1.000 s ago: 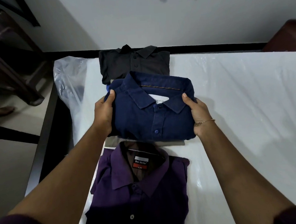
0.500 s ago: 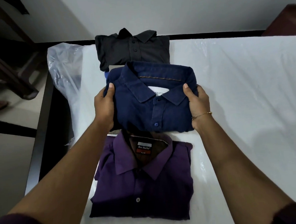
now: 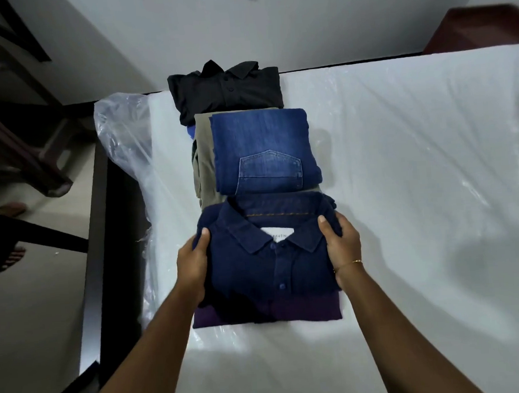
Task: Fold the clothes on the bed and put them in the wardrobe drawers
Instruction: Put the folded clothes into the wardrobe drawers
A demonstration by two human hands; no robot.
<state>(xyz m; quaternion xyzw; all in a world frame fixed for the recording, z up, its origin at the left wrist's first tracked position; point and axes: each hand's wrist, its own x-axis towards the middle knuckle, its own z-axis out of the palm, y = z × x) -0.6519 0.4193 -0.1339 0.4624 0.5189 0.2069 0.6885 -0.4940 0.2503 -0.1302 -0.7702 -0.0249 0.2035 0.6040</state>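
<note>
Bed (image 3: 418,186), white, under clear plastic sheet (image 3: 121,144). Directly on it, in a row: black shirt (image 3: 227,89) farthest, olive garment (image 3: 202,157) mid, purple shirt (image 3: 259,316) nearest.

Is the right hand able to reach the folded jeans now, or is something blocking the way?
Probably yes, but not at once. The folded jeans lie uncovered just beyond the navy shirt, nothing over them. The right hand grips that shirt, as does the left hand.

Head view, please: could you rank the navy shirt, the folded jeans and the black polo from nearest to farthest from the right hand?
1. navy shirt: gripped at its side edge by the right hand.
2. folded jeans: just beyond, mid-row.
3. black polo: farthest, at the bed's far edge.
</note>
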